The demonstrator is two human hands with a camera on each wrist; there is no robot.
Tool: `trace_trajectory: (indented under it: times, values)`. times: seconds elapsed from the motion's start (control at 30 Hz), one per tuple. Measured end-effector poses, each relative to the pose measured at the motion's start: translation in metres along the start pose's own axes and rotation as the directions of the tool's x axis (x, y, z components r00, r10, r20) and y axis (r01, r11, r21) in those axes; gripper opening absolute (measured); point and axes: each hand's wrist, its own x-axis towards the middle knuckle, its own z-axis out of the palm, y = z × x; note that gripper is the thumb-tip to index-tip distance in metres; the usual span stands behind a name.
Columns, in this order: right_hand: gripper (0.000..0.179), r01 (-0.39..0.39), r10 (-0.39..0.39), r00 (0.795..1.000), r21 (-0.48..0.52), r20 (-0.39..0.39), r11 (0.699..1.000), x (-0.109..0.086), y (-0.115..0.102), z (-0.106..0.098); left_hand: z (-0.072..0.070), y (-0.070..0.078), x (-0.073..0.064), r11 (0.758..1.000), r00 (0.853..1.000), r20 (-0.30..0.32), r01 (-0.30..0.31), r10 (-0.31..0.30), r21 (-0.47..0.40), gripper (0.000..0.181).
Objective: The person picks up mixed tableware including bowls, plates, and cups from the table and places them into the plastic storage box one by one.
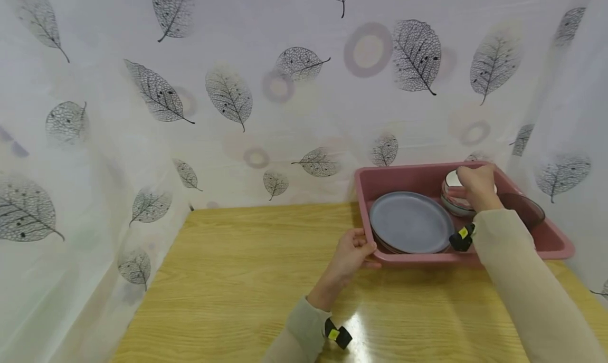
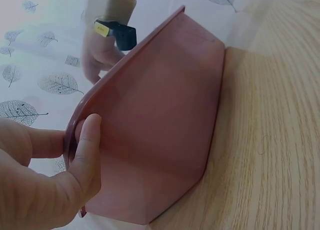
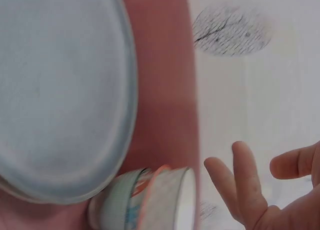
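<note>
My left hand [image 1: 349,252] grips the front left corner of a pink plastic basin [image 1: 418,258]. In the left wrist view its thumb and fingers [image 2: 89,140] pinch the rim from both sides. Over the back right of the basin, my right hand [image 1: 477,186] hovers above a stack of bowls [image 1: 451,202]. The right wrist view shows its fingers [image 3: 245,175] spread apart with nothing between them, beside the white top bowl [image 3: 167,205]. Grey-blue plates [image 1: 410,223] lie stacked in the basin's left part.
A dark, see-through dish [image 1: 527,212] leans at the basin's right side. The basin stands on a wood-grain table [image 1: 256,278], toward its back right. A white curtain with leaf prints [image 1: 228,94] hangs behind and along both sides.
</note>
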Motion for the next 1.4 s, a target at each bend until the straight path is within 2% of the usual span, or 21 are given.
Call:
trace_trajectory:
  times: [0.1,0.3,0.37,0.47,0.63,0.8,0.97,1.03,1.13,1.2,1.3,1.4]
  values:
    - [0.086,0.054,-0.056,0.996,0.026,0.064,0.998,-0.006,-0.006,0.004,-0.001,0.000,0.000,1.000,1.000,0.000,-0.001,0.001,0.005,0.040]
    - [0.085,0.134,-0.127,0.984,-0.050,0.126,0.990,-0.027,-0.013,0.004,-0.002,0.000,-0.001,1.000,1.000,0.012,-0.008,0.008,0.005,0.041]
    - [0.085,0.158,-0.149,0.976,-0.043,0.161,0.987,-0.035,-0.013,0.002,-0.002,-0.001,0.000,1.000,1.000,0.018,-0.009,0.009,0.007,0.042]
    - [0.084,0.183,-0.184,0.957,0.022,0.225,0.983,-0.044,-0.010,-0.003,-0.003,-0.003,0.000,1.000,1.000,0.021,-0.009,0.009,0.008,0.042]
    - [0.083,0.182,-0.238,0.921,0.201,0.309,0.963,-0.058,0.005,-0.009,-0.003,-0.004,-0.001,1.000,1.000,0.008,-0.018,0.018,0.010,0.038]
    - [0.089,0.166,-0.293,0.901,0.369,0.319,0.914,-0.072,0.023,-0.011,-0.002,-0.002,-0.002,0.999,0.999,0.017,-0.034,0.033,0.026,0.034]
    - [0.089,0.127,-0.355,0.863,0.526,0.359,0.841,-0.085,0.041,-0.012,-0.003,0.000,-0.003,0.999,0.999,0.032,-0.033,0.032,0.037,0.036]
    - [0.087,0.108,-0.373,0.847,0.564,0.379,0.819,-0.088,0.047,-0.011,-0.003,0.000,-0.003,0.999,1.000,0.023,-0.022,0.021,0.030,0.038]
    - [0.084,0.087,-0.386,0.835,0.597,0.393,0.797,-0.092,0.055,-0.008,-0.003,0.000,-0.003,1.000,1.000,0.004,-0.011,0.011,0.028,0.039]
    - [0.077,0.073,-0.390,0.830,0.618,0.397,0.783,-0.092,0.061,-0.006,-0.002,0.000,-0.003,1.000,1.000,-0.003,-0.013,0.013,0.026,0.038]
    - [0.054,0.052,-0.408,0.817,0.652,0.407,0.756,-0.091,0.070,-0.003,-0.002,0.000,-0.004,1.000,1.000,-0.006,-0.009,0.009,0.023,0.037]
    - [0.034,0.046,-0.449,0.786,0.685,0.425,0.727,-0.090,0.078,0.001,-0.002,-0.001,-0.004,1.000,1.000,-0.010,-0.012,0.012,0.026,0.035]
